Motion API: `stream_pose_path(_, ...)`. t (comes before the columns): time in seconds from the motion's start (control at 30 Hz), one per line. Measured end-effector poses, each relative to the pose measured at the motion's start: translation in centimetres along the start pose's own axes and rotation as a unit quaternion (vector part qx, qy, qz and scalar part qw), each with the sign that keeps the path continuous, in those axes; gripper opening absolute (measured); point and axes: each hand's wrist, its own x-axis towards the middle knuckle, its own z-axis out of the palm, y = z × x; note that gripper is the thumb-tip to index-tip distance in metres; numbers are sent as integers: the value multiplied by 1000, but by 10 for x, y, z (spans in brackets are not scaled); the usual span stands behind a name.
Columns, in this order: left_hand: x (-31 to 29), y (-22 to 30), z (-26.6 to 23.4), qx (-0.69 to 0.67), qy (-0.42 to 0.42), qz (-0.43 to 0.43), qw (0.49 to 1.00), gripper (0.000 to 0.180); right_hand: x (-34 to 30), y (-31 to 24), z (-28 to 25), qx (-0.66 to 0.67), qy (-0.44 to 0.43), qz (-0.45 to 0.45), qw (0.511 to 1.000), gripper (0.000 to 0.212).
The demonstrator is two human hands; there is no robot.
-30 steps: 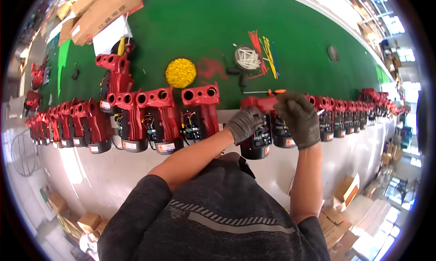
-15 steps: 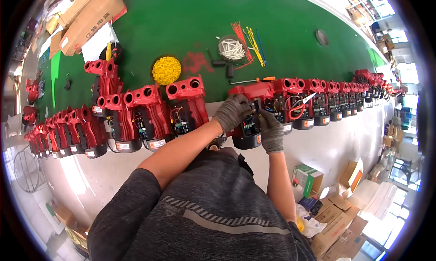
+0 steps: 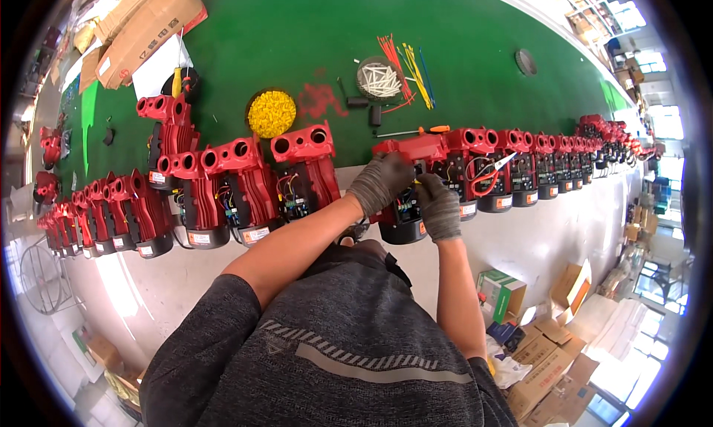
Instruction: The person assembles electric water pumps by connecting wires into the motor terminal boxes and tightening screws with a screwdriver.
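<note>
A red pump unit [image 3: 413,146] with a black base and an uncovered circuit board stands in front of me at the bench edge. My left hand [image 3: 382,183], in a grey knit glove, reaches over its left side with the fingers bent together at the wiring. My right hand [image 3: 438,208], gloved alike, is closed at the board's right side. A speck of yellow shows between the two hands; whatever the fingertips pinch is too small to name. Both hands hide much of the board.
Rows of similar red pump units [image 3: 304,146] flank me along the bench edge. Scissors [image 3: 490,176] with red handles lie over the units at right. Behind are a screwdriver [image 3: 413,131], a bowl of yellow connectors [image 3: 271,113], a dish of white sleeves [image 3: 380,80] and cable ties [image 3: 417,74].
My right hand has shifted slightly up and left, toward the left fingertips. My left fingers have turned inward over the board. A yellow speck now shows between them.
</note>
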Motion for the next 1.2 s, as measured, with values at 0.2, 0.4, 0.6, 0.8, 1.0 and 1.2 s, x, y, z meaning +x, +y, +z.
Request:
stream_pose_path(0.2,0,-1,-3,-9,-3,9,1000,20,7,1,2,-36,-42,-2,998,19)
stream_pose_path(0.4,-1,-1,1,-1,-9,-5,1000,19,13,5,5,-121,-60,-24,991,20)
stream_pose_path(0.6,4,3,-5,-10,-5,18,1000,18,20,6,8,-229,-160,50,959,28)
stream_pose_path(0.8,-2,-4,-4,-3,-3,8,1000,17,11,1,2,-45,-101,65,992,28)
stream_pose_path(1.0,1,-4,-1,-18,-15,9,1000,19,11,11,1,-84,-76,-48,992,20)
stream_pose_path(1.2,0,-6,-1,-27,0,22,999,21,23,0,1,-132,-132,-21,982,17)
